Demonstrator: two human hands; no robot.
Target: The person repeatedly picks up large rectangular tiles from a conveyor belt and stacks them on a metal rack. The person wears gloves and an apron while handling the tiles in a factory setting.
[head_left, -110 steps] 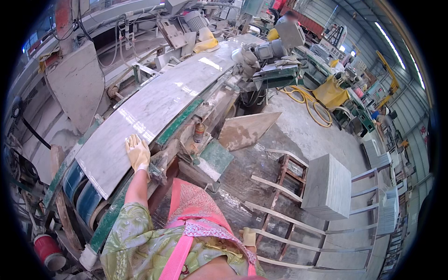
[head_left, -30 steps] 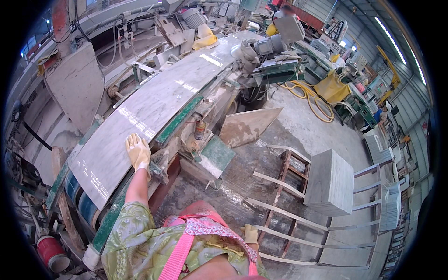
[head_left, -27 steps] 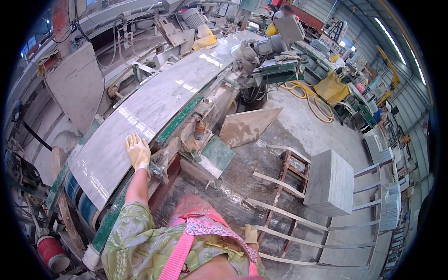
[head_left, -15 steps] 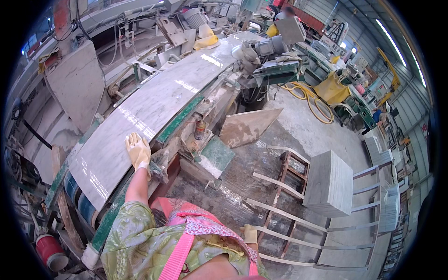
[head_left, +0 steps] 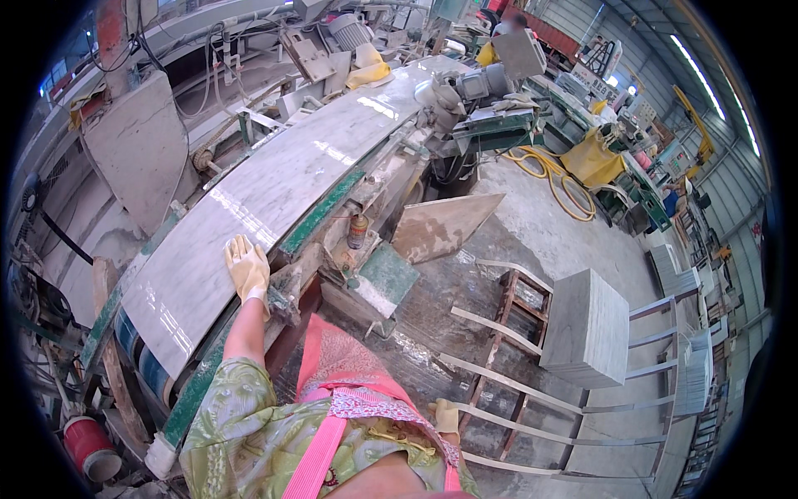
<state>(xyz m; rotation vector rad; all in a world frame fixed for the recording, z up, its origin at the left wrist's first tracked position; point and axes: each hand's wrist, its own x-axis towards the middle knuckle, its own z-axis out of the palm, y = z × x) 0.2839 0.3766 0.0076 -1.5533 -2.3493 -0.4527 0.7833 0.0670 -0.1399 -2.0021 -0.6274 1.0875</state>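
A long, polished grey-white marble slab [head_left: 274, 179] lies on a conveyor with green side rails [head_left: 320, 214]. My left hand [head_left: 248, 268], in a pale cream glove, rests flat on the slab's near edge, its fingers stretched out. Nothing is held in it. Low beside my body, near the apron's edge, is my right hand [head_left: 447, 417], gloved alike. Its fingers are mostly hidden, and no object shows in it. The pink apron [head_left: 349, 362] stands out in front of me, between my hands.
A spray can [head_left: 357, 232] stands on the machine's side frame. A stone panel [head_left: 445, 226] leans nearby. Stacked grey slabs [head_left: 586, 328] sit on a slatted metal rack [head_left: 507, 333] at right. Farther off are a yellow hose [head_left: 557, 179], motors [head_left: 482, 81] and a person [head_left: 509, 27].
The apron's pink flap has lifted and spread up and forward. My left hand stays at about the same place on the slab, and my right hand has barely moved.
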